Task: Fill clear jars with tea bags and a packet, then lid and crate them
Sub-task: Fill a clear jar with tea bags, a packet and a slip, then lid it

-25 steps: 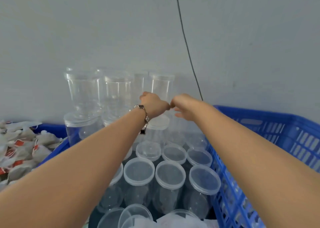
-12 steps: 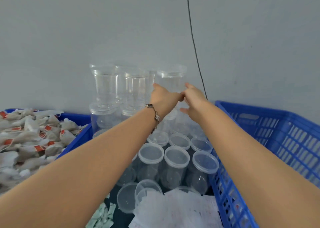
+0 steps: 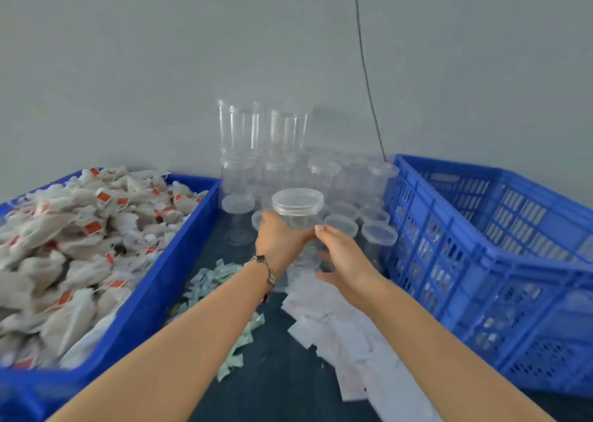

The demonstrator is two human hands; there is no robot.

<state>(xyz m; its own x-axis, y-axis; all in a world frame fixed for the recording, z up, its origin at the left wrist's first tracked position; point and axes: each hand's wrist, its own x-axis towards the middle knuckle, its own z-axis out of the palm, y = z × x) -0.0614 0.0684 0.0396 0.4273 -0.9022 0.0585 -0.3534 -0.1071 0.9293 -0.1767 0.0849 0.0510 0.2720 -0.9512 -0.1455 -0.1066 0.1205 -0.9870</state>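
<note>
A tub [image 3: 179, 255] heaped with tea bags [image 3: 73, 235] is set at the left of the frame, and a slatted crate [image 3: 500, 261] at the right. Between them, on the bench [image 3: 282, 373], lidded jars [image 3: 353, 216] are grouped toward the wall, with further jars [image 3: 256, 129] stacked on them at the back. Small packets [image 3: 218, 280] are scattered at lower centre, paper slips [image 3: 346, 328] just right of them. One jar [image 3: 298, 210] is held above the group, between the left hand [image 3: 282, 238] and the right hand [image 3: 346, 261].

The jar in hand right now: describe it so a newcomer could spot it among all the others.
Between the tea-bag bin and the blue crate stand clear lidded jars. In front of them, one clear jar is raised. Alone among them, it is gripped by the left hand, the right hand touching it.
</note>
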